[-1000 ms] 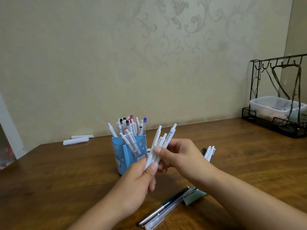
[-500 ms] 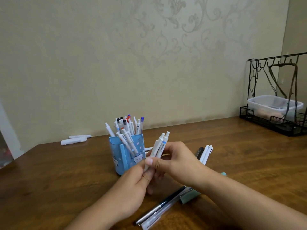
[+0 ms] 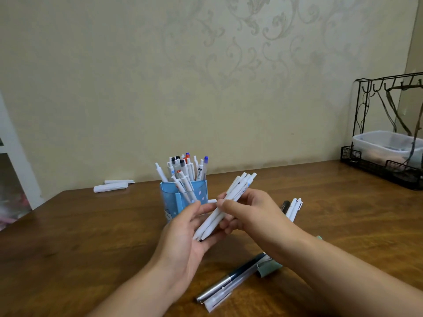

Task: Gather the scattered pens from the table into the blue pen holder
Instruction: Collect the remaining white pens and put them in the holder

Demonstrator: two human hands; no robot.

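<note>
Several white pens [image 3: 225,207] form a bundle between both hands, just beside the blue holder [image 3: 183,197]. The right hand [image 3: 249,213] is closed round the bundle's middle; the left hand [image 3: 192,229] is half open beneath, its palm cupping the lower tips. Half a second ago the bundle stood nearly upright with the left fingers pinching it; now it leans away to the right and the left hand has opened, probably squaring the ends before the drop into the holder beyond the left hand. The pens are smooth, slim plastic cylinders; the holder is a boxy printed tub, already crowded. More pens [image 3: 294,208] lie beyond the right hand, and a dark metal-ended pen [image 3: 229,280] lies under the right forearm on the glossy wooden worktop [image 3: 91,236].
</note>
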